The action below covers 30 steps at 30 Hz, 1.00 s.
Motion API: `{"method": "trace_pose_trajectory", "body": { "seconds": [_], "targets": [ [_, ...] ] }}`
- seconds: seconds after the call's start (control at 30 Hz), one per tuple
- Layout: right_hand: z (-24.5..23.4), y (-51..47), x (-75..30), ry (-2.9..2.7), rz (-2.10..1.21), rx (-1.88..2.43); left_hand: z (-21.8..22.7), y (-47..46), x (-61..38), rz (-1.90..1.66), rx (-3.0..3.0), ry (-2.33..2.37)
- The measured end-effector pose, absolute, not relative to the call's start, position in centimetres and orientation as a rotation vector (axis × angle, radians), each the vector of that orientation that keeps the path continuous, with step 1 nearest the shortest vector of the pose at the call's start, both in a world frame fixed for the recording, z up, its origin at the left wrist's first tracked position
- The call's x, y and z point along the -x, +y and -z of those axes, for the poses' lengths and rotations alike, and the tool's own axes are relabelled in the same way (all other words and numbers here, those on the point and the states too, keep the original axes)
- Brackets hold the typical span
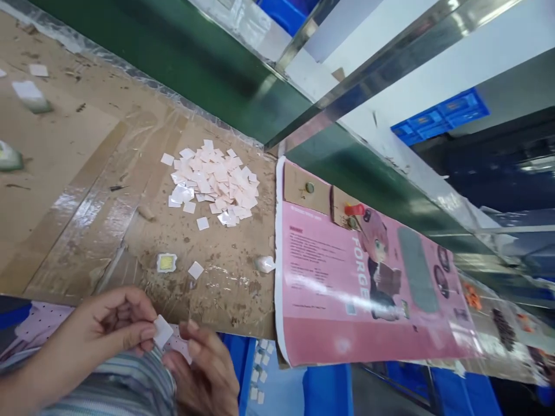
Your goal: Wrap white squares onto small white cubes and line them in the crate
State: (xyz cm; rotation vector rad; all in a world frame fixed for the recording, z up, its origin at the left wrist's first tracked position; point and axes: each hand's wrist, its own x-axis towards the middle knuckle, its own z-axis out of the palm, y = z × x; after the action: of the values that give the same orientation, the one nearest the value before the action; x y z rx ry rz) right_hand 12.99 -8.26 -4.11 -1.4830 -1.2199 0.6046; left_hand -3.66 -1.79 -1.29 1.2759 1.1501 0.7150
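Observation:
My left hand (108, 329) is at the bottom left, below the table edge, with thumb and forefinger pinched on a small white square sticker (162, 331). My right hand (203, 364) sits just right of it, fingers curled, its fingertips close to the same sticker and a pale sheet (177, 344) beneath. A heap of similar white and pale pink squares (214, 182) lies on the brown taped cardboard tabletop (87, 190) farther away. One square with a yellow centre (166, 262) and a lone white square (195, 270) lie nearer my hands.
A pink printed poster (368, 289) with a cartoon figure covers the table to the right. A green conveyor belt (195, 63) with metal rails runs along the far side. Blue crates (437, 115) stand beyond and below the table. Stray stickers lie on a blue bin (260, 375).

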Motion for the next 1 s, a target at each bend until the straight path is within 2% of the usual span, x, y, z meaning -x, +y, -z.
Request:
{"method": "trace_pose_trajectory", "body": {
  "seconds": [0.07,0.17,0.4,0.53,0.67,0.8,0.9,1.0],
  "targets": [
    [2.8,-7.1,-12.0,-1.113,-0.590,1.380,1.3,-1.9,4.1,-0.731,-1.188,1.143],
    [1.6,-6.4,-11.1,-1.093,-0.773,1.331,1.0,-1.8,4.5,-0.740,-1.215,1.139],
    [1.2,-6.9,-10.8,-0.671,-1.236,1.550,0.7,-1.4,4.4,-0.812,-1.275,1.071],
    [1.1,-6.9,-10.0,-0.561,-1.253,1.509,0.9,-1.6,4.2,-0.839,-1.339,1.099],
    [1.1,-7.1,-9.7,-0.555,-1.137,1.556,0.9,-1.1,4.0,-0.808,-1.371,1.115],
    [0.7,-6.4,-10.5,-0.495,-1.099,1.575,1.4,1.2,4.4,-0.876,-1.811,1.227],
    [0.3,-5.3,-11.1,-0.365,-1.053,1.552,2.0,3.2,4.5,-0.775,-2.181,1.281],
    [0.1,-4.4,-11.5,-0.297,-1.045,1.543,2.3,4.1,4.2,-0.698,-2.273,1.212]
  ]
}}
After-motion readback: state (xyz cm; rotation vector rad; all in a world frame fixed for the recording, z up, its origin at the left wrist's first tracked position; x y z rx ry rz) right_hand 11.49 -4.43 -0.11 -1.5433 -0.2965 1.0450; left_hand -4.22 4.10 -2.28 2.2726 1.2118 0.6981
